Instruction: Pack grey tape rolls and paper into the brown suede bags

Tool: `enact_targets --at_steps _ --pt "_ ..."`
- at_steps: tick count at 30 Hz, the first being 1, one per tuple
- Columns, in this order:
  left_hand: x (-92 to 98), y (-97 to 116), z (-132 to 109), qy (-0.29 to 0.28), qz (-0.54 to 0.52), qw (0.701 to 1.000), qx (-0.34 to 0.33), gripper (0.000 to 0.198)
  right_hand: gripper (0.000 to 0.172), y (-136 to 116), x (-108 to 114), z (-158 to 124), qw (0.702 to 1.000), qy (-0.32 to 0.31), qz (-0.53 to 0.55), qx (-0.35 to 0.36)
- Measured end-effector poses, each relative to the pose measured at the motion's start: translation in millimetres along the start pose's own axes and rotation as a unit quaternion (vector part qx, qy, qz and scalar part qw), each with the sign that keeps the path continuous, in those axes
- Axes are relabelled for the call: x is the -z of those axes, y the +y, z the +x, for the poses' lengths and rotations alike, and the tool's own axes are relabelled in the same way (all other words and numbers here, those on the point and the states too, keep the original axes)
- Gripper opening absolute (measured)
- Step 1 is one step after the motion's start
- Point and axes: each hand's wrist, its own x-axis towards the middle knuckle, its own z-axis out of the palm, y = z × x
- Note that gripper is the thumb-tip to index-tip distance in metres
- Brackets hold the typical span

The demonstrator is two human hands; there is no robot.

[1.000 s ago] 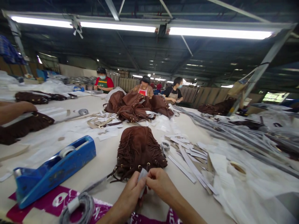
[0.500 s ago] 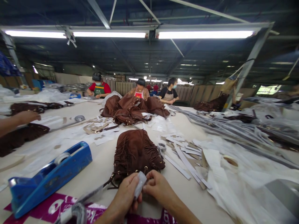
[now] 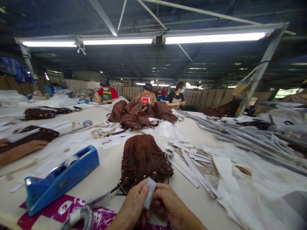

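My left hand point(image 3: 135, 203) is closed, its thumb and fingers gripping a small whitish-grey wrapped piece point(image 3: 150, 192); what is inside the wrapping is hidden. My right hand point(image 3: 168, 201) pinches the same piece from the other side, fingers bent around its edge. Just beyond both hands lies a brown fringed suede bag point(image 3: 141, 153) with brass eyelets along its near edge. A dark strap runs from the bag's left side into a grey wrapped strap bundle point(image 3: 85, 217) at the lower left.
A blue tape dispenser point(image 3: 63, 179) stands left on purple plastic point(image 3: 59, 209). Cut strips point(image 3: 192, 159) and white sheeting with a roll point(image 3: 243, 171) lie right. Behind is a heap of brown bags point(image 3: 141, 115). A co-worker's hand point(image 3: 26, 148) rests far left; several people work opposite.
My right hand's fingers have closed in on the wrapped piece, which stands more upright. The view has shifted slightly. At far left, the co-worker's hand has come down onto the table beside a brown bag.
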Motion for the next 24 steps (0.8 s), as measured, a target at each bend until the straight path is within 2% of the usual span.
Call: enact_targets --at_steps 2,5,8,11,13,15,17,18,20,22,24 --pt "-0.8 2 -3 0.006 0.024 1.0 -0.02 0.065 0.016 1 0 -1 0.993 -0.033 0.109 -0.033" --pt "-2.4 -2 -3 0.031 0.042 0.997 -0.048 0.053 0.025 5 2 2 0.978 -0.034 0.195 -0.061" --pt "-4.3 -11 3 0.041 0.021 0.998 -0.046 0.047 0.037 8 2 7 0.975 -0.019 0.213 -0.068" --pt "-3.3 -16 7 0.028 0.009 0.998 -0.05 0.041 0.032 13 -1 14 0.974 -0.009 0.203 -0.098" --pt "0.3 -14 5 0.005 0.027 0.996 -0.079 0.04 0.03 19 -2 20 0.979 -0.006 0.179 -0.098" --pt "6.3 -7 -3 -0.03 0.085 0.99 -0.105 0.04 0.033 28 -1 25 0.99 -0.014 0.129 -0.049" --pt "15.3 3 -15 -0.049 0.176 0.978 -0.102 0.035 0.038 35 6 27 0.998 -0.038 0.053 0.015" --pt "21.2 8 -22 -0.04 0.228 0.968 -0.096 0.032 0.04 35 12 27 0.998 -0.049 0.005 0.033" --pt "36.4 17 -34 0.015 0.318 0.942 -0.101 0.027 0.041 29 27 21 0.991 -0.053 -0.117 0.049" --pt "55.8 26 -43 0.082 0.381 0.911 -0.132 0.025 0.037 13 45 10 0.962 -0.015 -0.262 0.078" --pt "77.3 32 -48 0.122 0.425 0.885 -0.145 0.027 0.03 -7 64 -2 0.911 0.051 -0.385 0.14"
